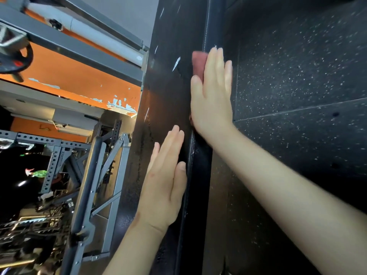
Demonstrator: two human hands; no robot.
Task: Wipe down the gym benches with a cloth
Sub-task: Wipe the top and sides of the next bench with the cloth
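A black padded gym bench (168, 92) runs up the middle of the tilted head view, its stitched edge on the right side. My right hand (212, 92) lies flat with straight fingers on a reddish cloth (198, 62), pressing it against the bench pad near that edge. Only a strip of the cloth shows beside my fingers and thumb. My left hand (164, 185) rests flat on the pad lower down, fingers straight and together, holding nothing.
Black rubber floor with white specks (297, 86) fills the right side. A grey steel bench frame and rack (93, 185) stand to the left, with a black weight plate (15, 60) at the upper left and an orange wall (79, 76) behind.
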